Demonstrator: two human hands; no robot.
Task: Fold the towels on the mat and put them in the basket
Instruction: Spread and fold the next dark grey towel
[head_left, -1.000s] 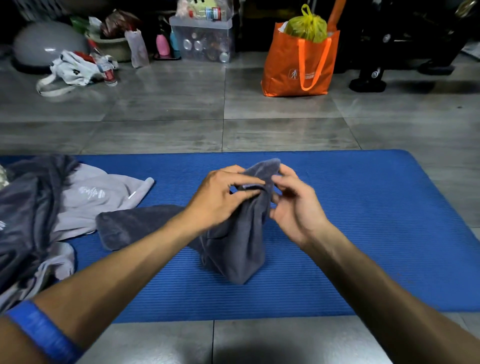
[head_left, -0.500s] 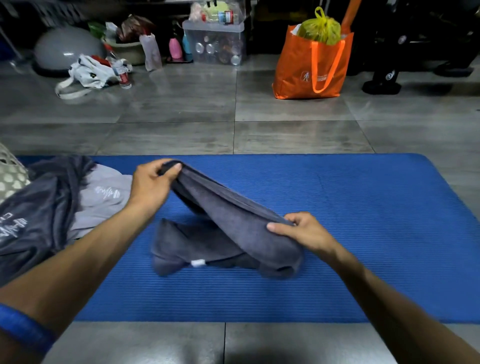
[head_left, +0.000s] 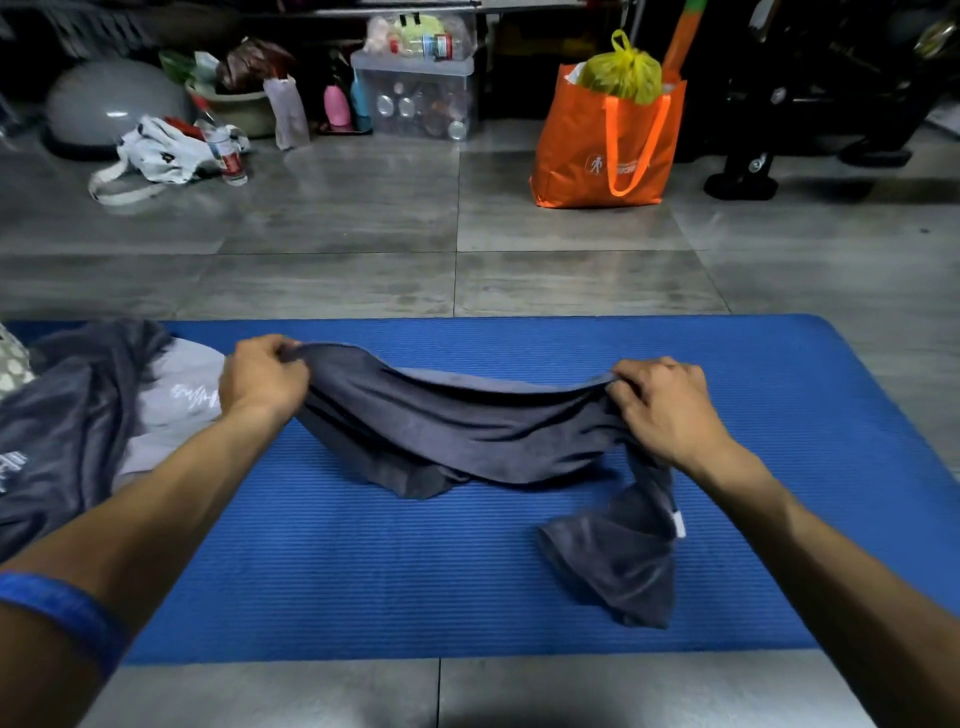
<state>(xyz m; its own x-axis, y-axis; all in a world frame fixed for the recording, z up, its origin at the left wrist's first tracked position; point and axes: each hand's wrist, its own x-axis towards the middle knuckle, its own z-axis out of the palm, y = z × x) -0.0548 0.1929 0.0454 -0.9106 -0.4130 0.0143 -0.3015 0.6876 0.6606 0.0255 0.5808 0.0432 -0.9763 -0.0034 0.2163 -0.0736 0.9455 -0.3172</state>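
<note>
My left hand (head_left: 262, 376) and right hand (head_left: 662, 402) pinch the grey towel (head_left: 457, 431), its long axis stretched sideways across mid-frame between them.

Dark grey towel (head_left: 457, 431), soft nap, stretched sideways over the middle of the mat (head_left: 415, 582), long edge pinched at both ends, middle sagging onto the mat. Its end at 4 o'clock hangs in a crumpled fold with a small white tag. Mat: blue, ribbed, flat on tile. At 9 o'clock, unfolded pile: dark towel (head_left: 67, 426) over pale grey towel (head_left: 176, 415) with white print. Basket (head_left: 10, 364): sliver at the 9 o'clock edge.
</note>
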